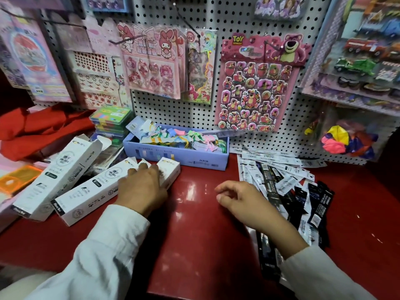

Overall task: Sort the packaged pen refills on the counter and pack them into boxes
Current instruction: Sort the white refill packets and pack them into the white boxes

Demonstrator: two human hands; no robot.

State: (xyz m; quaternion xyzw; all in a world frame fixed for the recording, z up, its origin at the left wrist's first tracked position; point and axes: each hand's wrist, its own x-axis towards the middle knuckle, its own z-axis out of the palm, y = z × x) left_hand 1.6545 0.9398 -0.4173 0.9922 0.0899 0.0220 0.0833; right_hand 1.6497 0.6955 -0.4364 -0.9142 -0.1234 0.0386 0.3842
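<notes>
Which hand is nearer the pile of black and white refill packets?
Right. The right hand hovers loosely curled at the left edge of the refill packets, empty. The left hand lies across the counter on a white box, well clear of them.

Non-task items — pegboard display and counter clutter

A white pegboard [249, 20] carries a pink bear sticker sheet [257, 87], a pink rabbit-character card [152, 61] and a pony sticker pack [201, 68] between them. Toy vehicle packs [363, 55] hang at right, with a bag of coloured balloons [344, 139] below them. On the red counter [194, 224] a lavender open box [173, 152] holds pastel ribboned pieces; a stack of coloured plastic cases [111, 122] stands just left of it — red cloth [36, 128] lies further left, an orange pouch [15, 178] below.
</notes>
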